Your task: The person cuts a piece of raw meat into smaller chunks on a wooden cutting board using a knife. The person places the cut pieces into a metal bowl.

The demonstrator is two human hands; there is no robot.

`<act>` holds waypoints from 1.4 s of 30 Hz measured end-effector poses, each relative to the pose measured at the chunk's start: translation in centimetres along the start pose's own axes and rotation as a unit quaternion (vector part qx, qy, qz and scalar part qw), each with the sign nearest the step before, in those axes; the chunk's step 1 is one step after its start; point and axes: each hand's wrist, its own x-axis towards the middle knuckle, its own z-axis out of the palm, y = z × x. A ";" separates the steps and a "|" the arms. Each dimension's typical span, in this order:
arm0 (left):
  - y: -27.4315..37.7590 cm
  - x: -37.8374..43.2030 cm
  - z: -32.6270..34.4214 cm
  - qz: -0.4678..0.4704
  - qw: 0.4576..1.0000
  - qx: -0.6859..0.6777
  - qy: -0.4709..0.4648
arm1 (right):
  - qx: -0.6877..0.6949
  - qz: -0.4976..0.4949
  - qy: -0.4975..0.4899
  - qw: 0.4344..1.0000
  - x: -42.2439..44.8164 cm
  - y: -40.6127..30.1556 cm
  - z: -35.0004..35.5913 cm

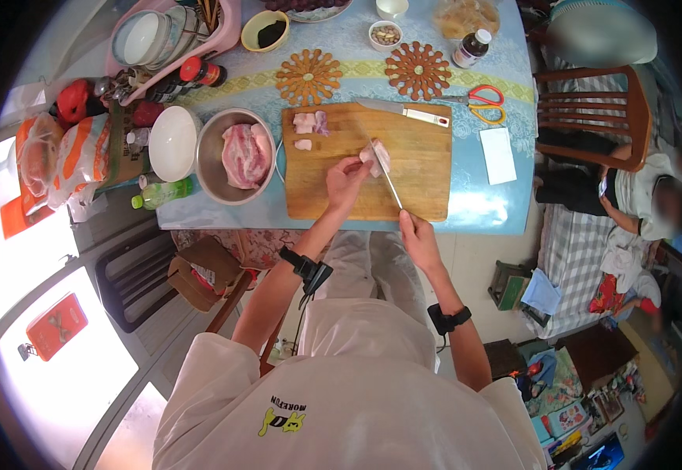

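A piece of raw meat (pixel 379 157) lies on the wooden cutting board (pixel 317 194). My left hand (pixel 346 182) holds its left side with the fingertips. In my right hand (pixel 418 235) is the handle of a kitchen knife (pixel 389 179), whose blade crosses the top of the meat. Several small cut pieces of meat (pixel 304 123) lie at the board's upper left. A second knife with a white handle (pixel 426 117) rests along the board's top edge. Left of the board, a steel bowl (pixel 201 170) holds a larger slab of raw meat (pixel 244 154).
A white bowl (pixel 173 144) and a green bottle (pixel 164 194) stand at the left. Scissors (pixel 485 104) and a white paper (pixel 498 155) lie right of the board. Beyond it are two wooden trivets (pixel 309 76) and a lidded bottle (pixel 471 49). Another person (pixel 640 194) is at the far right.
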 end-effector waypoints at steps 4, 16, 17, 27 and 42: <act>-0.1 0.1 0.1 -0.010 1.000 -0.016 0.008 | 0.001 0.000 0.000 1.000 -0.9 -0.5 -0.4; 0.5 -0.2 1.1 0.033 0.993 0.112 0.015 | -0.009 0.036 -0.016 0.999 -3.4 -0.4 -2.2; 0.9 -0.3 1.1 0.050 0.990 0.130 0.012 | -0.009 0.034 -0.016 0.999 -3.4 -0.5 -2.2; 2.2 -0.6 1.1 0.059 0.987 0.152 0.016 | -0.053 -0.008 -0.006 0.999 -0.3 -1.5 -1.2; 0.9 0.4 0.8 0.063 0.995 0.080 0.021 | -0.076 0.002 -0.031 0.997 3.4 -4.0 -0.8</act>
